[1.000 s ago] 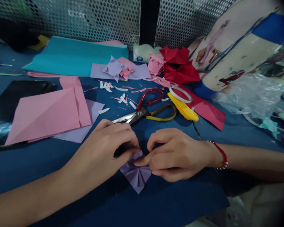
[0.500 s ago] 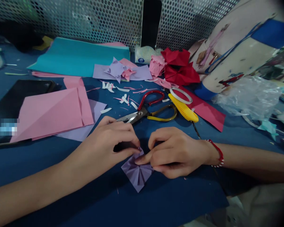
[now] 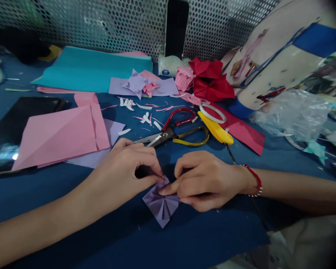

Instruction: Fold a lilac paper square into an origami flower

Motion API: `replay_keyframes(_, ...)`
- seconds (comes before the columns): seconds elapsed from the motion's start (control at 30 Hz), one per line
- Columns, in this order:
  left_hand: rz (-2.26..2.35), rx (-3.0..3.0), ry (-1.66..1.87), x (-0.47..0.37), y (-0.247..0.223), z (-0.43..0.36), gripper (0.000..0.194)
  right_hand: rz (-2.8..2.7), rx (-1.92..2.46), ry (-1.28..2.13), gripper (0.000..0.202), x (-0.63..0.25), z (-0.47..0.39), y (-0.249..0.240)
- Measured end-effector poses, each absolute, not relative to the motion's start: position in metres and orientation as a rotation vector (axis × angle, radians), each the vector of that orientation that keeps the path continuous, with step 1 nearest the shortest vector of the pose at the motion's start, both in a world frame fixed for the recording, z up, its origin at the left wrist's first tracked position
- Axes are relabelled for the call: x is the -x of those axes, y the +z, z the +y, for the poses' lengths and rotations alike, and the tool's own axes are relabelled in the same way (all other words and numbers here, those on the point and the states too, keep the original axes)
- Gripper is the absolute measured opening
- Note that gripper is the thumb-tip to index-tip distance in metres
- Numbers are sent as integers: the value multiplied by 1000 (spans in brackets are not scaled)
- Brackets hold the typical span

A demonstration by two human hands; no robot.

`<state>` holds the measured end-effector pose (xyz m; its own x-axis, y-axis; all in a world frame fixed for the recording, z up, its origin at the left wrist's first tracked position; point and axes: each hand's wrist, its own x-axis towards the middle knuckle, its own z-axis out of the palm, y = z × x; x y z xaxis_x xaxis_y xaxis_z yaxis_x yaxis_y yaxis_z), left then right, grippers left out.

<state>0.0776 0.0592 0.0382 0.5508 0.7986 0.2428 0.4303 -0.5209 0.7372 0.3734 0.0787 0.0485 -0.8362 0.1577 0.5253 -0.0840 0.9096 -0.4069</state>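
Note:
A small purple paper [image 3: 162, 205] with creases fanning out from its middle lies on the blue table top [image 3: 106, 243]. My left hand [image 3: 134, 164] pinches its upper corner between thumb and fingertips. From the right, my right hand [image 3: 204, 181] presses an index fingertip near the paper's centre; its other fingers are curled, and they cover the paper's right corner. Just beyond my hands lie scissors [image 3: 168, 133] with red and yellow handles, blades partly apart. A yellow cutter [image 3: 215, 127] and a white tape ring [image 3: 212, 113] rest right of them.
Pink sheets [image 3: 61, 134] overlap a dark phone [image 3: 5, 127] at left. Behind are teal paper [image 3: 98, 69], folded red paper [image 3: 212, 80] and an upright phone [image 3: 177, 28]. A bottle [image 3: 282, 71] and a plastic bag [image 3: 296, 112] stand or lie at right.
The view has shifted very slightly. Both hands keep the same hold on the purple paper, and nothing else has visibly moved.

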Motion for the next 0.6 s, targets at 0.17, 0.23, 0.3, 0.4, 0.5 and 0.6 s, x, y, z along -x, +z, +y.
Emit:
replay_keyframes(0.17, 985, -2184, 750, -77, 39, 61, 18, -2502, 53, 596, 18, -375, 78, 47)
replay_keyframes(0.23, 982, -2196, 745, -74, 39, 61, 18, -2515, 58, 595, 16, -375, 78, 47)
replay_keyframes(0.3, 977, -2203, 732, -72, 39, 61, 19, -2499, 52, 595, 17, -375, 79, 47)
replay_keyframes(0.4, 979, -2206, 706, -69, 37, 62, 22, -2494, 49, 601, 18, -374, 79, 46)
replay_keyframes(0.5, 991, -2199, 684, -69, 36, 63, 25, -2545, 63, 581, 15, -375, 79, 46)
replay_keyframes(0.6, 998, -2192, 673, -71, 37, 64, 25, -2536, 65, 578, 20, -374, 79, 47)
